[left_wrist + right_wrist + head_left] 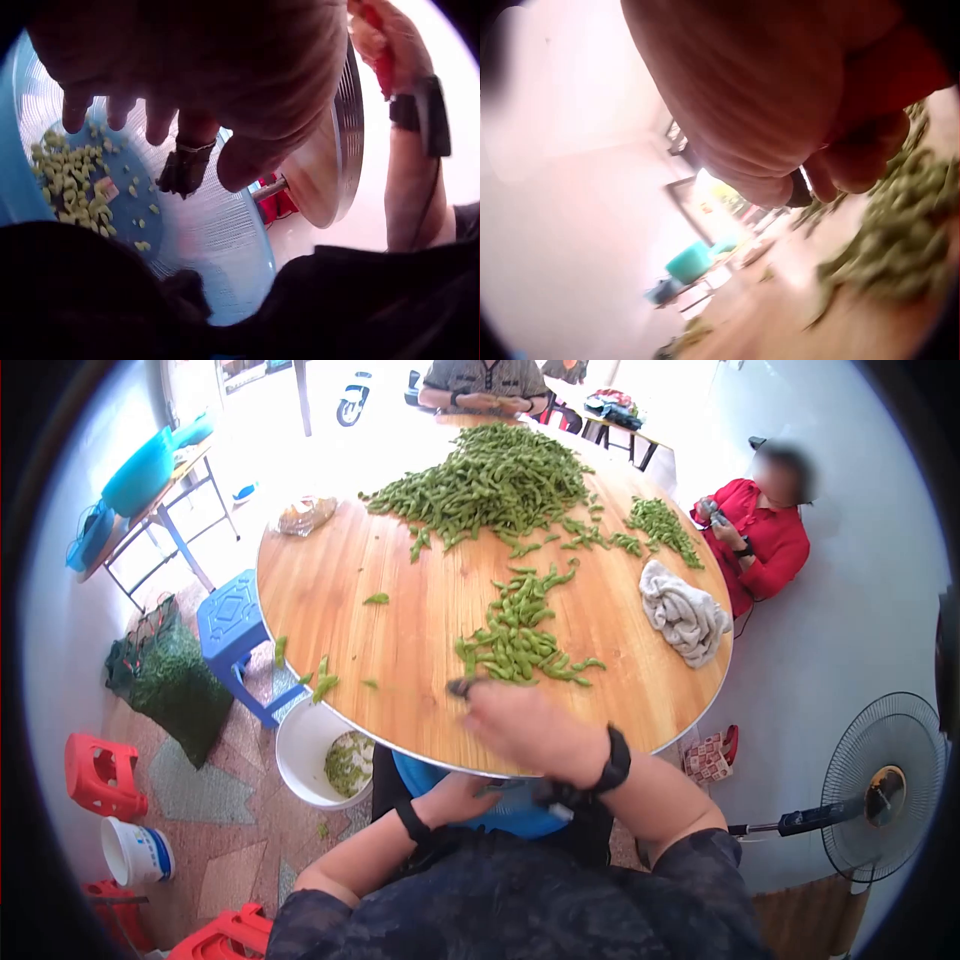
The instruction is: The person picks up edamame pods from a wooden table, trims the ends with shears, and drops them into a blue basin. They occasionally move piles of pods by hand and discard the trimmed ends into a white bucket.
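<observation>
Green bean pods (520,630) lie in a small heap on the round wooden table. At its near edge is my right hand (525,725), blurred, with something dark at its fingertips. In the right wrist view, its bent fingers (855,169) are close to the pods (900,240), and no pod shows between them. My left hand (455,798) hovers at the table's front edge over a blue basket (520,810). Its fingers hang loosely, and a dark piece (184,169) is banded onto one finger. Shelled pale green beans (75,180) lie in the basket.
A large pod pile (490,480) covers the table's far side. A cloth (685,615) lies at right, a plastic bag (305,515) at left. A white bucket (325,755) stands below the left edge, near a blue stool (235,625). Two people sit around the table; a fan (880,790) stands right.
</observation>
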{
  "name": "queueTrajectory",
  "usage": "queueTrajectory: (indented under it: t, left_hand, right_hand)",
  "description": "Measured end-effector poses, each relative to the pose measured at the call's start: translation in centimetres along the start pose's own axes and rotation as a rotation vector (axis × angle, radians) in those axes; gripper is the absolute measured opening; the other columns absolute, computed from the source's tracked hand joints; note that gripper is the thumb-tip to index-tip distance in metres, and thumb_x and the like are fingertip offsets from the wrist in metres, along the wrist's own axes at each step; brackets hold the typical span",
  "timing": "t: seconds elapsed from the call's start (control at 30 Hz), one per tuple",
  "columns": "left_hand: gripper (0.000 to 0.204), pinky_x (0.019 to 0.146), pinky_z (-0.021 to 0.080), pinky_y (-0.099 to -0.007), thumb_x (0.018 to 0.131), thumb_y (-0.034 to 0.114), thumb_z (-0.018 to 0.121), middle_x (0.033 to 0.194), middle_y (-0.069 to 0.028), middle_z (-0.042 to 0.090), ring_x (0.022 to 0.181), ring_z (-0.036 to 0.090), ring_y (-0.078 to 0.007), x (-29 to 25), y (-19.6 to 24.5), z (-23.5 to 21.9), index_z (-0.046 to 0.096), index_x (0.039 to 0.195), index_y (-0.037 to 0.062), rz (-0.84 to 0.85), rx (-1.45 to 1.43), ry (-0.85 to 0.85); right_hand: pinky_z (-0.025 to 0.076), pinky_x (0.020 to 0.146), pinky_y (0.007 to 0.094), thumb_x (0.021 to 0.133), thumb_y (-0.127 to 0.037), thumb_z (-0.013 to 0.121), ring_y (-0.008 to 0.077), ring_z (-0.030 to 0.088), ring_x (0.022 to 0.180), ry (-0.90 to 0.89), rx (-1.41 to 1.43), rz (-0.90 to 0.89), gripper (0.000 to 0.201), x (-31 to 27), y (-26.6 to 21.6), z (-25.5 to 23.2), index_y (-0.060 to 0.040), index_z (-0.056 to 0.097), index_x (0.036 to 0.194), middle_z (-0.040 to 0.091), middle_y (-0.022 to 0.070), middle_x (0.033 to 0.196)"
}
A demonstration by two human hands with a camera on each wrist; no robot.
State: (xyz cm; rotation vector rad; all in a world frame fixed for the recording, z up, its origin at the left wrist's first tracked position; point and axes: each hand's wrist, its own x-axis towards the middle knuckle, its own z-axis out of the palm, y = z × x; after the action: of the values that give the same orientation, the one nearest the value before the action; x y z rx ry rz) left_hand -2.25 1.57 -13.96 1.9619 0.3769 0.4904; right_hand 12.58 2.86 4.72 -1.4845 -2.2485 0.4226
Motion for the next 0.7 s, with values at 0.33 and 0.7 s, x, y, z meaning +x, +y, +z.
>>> queueTrajectory:
  t: [0.33,0.7]
  left_hand:
    - [0.032,0.065,0.042,-0.0274,0.094,0.034,0.056,0.073,-0.0024,0.051,0.072,0.046,-0.0097,-3.5,6.3,-4.9,0.057,0.096,0.0016,-0.394,-0.283,-0.234]
    - [0.036,0.091,0.046,-0.0303,0.094,0.017,0.058,0.114,-0.0082,0.061,0.105,0.058,-0.0149,-1.2,10.3,-5.2,0.05,0.123,-0.002,-0.153,-0.52,-0.211]
  right_hand:
    - [0.046,0.087,0.0452,0.092,-0.036,0.05,0.0368,0.055,0.108,0.148,-0.181,0.484,0.04,8.1,21.0,-5.6,-0.0058,0.057,0.117,0.059,0.019,0.109]
    - [0.048,0.077,0.0428,0.089,-0.033,0.058,0.0371,0.057,0.088,-0.074,-0.179,0.156,0.029,3.0,13.6,-2.8,-0.0059,0.059,0.102,0.056,0.0202,0.095]
